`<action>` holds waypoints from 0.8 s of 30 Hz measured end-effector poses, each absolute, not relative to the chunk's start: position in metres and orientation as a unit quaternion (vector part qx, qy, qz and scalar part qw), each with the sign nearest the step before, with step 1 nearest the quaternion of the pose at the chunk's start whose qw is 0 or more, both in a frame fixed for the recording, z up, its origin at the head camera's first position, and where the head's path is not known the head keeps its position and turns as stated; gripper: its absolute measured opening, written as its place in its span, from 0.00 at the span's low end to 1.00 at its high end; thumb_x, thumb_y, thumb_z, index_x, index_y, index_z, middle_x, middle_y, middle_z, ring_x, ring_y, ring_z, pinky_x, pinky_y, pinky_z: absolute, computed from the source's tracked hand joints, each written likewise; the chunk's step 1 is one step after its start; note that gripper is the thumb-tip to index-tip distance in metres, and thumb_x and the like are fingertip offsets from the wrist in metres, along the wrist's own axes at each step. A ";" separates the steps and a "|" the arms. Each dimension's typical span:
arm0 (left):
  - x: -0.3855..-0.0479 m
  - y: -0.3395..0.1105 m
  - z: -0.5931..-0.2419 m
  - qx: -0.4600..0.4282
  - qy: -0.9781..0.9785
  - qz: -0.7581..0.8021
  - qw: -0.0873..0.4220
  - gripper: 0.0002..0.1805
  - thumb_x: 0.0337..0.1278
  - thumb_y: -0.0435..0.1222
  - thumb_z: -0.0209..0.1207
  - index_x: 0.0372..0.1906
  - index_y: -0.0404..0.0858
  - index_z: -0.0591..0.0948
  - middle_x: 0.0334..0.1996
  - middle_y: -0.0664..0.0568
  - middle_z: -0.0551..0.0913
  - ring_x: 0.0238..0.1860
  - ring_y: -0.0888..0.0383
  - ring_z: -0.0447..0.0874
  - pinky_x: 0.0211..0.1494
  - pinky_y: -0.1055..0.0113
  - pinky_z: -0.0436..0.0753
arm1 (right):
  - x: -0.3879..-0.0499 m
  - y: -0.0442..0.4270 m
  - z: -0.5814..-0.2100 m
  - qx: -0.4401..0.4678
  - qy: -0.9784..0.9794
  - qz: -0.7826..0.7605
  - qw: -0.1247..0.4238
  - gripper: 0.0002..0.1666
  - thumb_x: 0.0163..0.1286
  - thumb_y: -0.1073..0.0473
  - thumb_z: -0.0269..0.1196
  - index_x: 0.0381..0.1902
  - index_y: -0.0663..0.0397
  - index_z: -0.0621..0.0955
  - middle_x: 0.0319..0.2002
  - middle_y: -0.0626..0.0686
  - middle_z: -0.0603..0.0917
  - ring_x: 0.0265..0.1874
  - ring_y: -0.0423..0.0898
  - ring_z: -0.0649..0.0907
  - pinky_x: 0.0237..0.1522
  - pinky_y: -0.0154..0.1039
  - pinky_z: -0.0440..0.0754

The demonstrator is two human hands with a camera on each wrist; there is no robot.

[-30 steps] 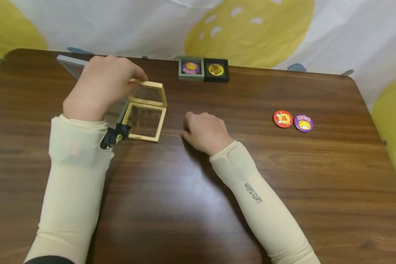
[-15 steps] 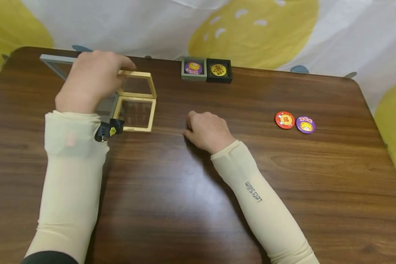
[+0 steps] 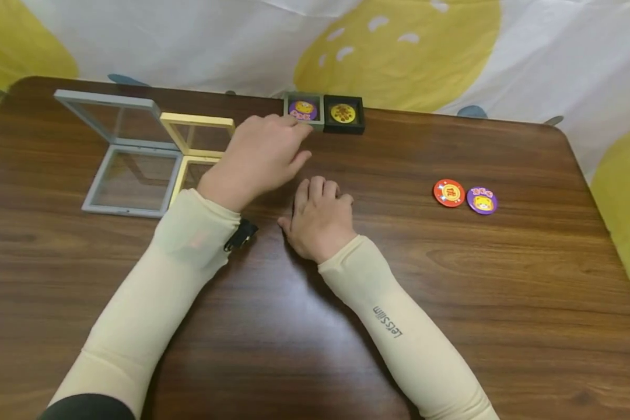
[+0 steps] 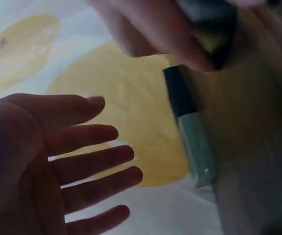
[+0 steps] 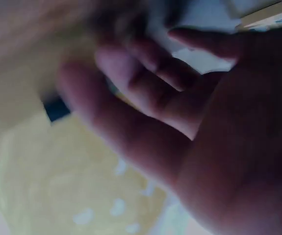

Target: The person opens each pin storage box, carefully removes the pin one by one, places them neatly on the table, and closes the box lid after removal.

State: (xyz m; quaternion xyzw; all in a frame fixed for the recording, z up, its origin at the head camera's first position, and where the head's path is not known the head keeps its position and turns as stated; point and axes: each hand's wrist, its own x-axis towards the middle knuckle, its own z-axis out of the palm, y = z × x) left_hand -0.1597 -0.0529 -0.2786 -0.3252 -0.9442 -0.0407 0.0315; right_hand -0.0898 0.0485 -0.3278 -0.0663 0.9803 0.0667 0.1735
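My left hand (image 3: 259, 157) is raised over the table in front of the green-grey frame (image 3: 318, 116), fingers extended and holding nothing; the left wrist view shows its fingers spread. My right hand (image 3: 320, 220) is just below it, fingers loosely bent and holding nothing. The green-grey frame has a purple badge (image 3: 303, 109) inside and stands against a black frame (image 3: 361, 119) with a yellow badge (image 3: 343, 113). Left of my hands, a grey-blue frame (image 3: 131, 210) and a cream frame (image 3: 199, 119) stand side by side with lids raised; my left hand partly hides the cream one.
On the right of the table (image 3: 504, 291) lie a red badge (image 3: 448, 193) and a purple badge (image 3: 482, 200) next to each other. A white cloth (image 3: 189, 41) with yellow shapes hangs behind the table's back edge.
My left hand has let go of the cream frame's lid and moved right, towards my right hand. Both left frames shifted left earlier. My right hand's fingers have uncurled somewhat.
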 end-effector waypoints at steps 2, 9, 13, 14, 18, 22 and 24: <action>-0.167 -0.048 -0.281 -0.310 -0.950 -0.039 0.003 0.20 0.66 0.43 0.52 0.58 0.39 0.76 0.55 0.44 0.81 0.51 0.42 0.80 0.49 0.46 0.78 | -0.088 0.046 -0.328 -0.073 0.975 0.089 0.189 0.46 0.72 0.33 0.37 0.74 0.60 0.50 0.70 0.64 0.57 0.67 0.60 0.62 0.61 0.61 0.68; -0.189 -0.039 -0.286 -0.265 -0.956 -0.017 -0.123 0.28 0.69 0.44 0.47 0.69 0.37 0.64 0.68 0.39 0.66 0.67 0.40 0.65 0.63 0.44 0.71 | -0.087 0.038 -0.334 -0.081 0.978 0.065 0.178 0.44 0.73 0.35 0.36 0.74 0.60 0.50 0.72 0.66 0.53 0.69 0.63 0.57 0.61 0.65 0.66; -0.193 -0.038 -0.292 -0.259 -0.946 -0.016 -0.195 0.35 0.69 0.46 0.46 0.75 0.38 0.50 0.75 0.38 0.48 0.76 0.42 0.45 0.73 0.45 0.57 | -0.088 0.035 -0.335 -0.076 0.979 0.061 0.177 0.43 0.73 0.36 0.36 0.74 0.61 0.51 0.71 0.66 0.54 0.69 0.64 0.58 0.60 0.65 0.67; -0.193 -0.037 -0.293 -0.259 -0.944 -0.020 -0.206 0.36 0.69 0.46 0.46 0.75 0.39 0.49 0.75 0.38 0.46 0.76 0.42 0.43 0.74 0.45 0.55 | -0.088 0.035 -0.335 -0.074 0.979 0.063 0.177 0.43 0.73 0.36 0.37 0.74 0.61 0.51 0.71 0.66 0.54 0.68 0.63 0.58 0.60 0.65 0.67; -0.195 -0.032 -0.296 -0.275 -0.939 -0.035 -0.204 0.38 0.69 0.48 0.47 0.76 0.41 0.47 0.75 0.37 0.44 0.76 0.42 0.42 0.74 0.45 0.54 | -0.090 0.039 -0.334 -0.068 0.980 0.068 0.174 0.44 0.72 0.35 0.39 0.73 0.60 0.53 0.70 0.66 0.56 0.67 0.63 0.59 0.59 0.64 0.68; -0.196 -0.027 -0.299 -0.285 -0.936 -0.032 -0.203 0.39 0.69 0.49 0.46 0.76 0.40 0.45 0.75 0.36 0.42 0.77 0.42 0.40 0.75 0.46 0.53 | -0.090 0.044 -0.333 -0.071 0.980 0.070 0.173 0.44 0.72 0.36 0.39 0.73 0.62 0.54 0.69 0.67 0.57 0.66 0.64 0.60 0.57 0.64 0.70; -0.197 -0.027 -0.300 -0.277 -0.935 -0.032 -0.219 0.40 0.69 0.50 0.45 0.76 0.39 0.43 0.75 0.36 0.40 0.77 0.42 0.37 0.75 0.47 0.51 | -0.090 0.045 -0.333 -0.075 0.980 0.070 0.172 0.43 0.73 0.36 0.40 0.73 0.62 0.54 0.68 0.67 0.57 0.66 0.64 0.61 0.56 0.64 0.71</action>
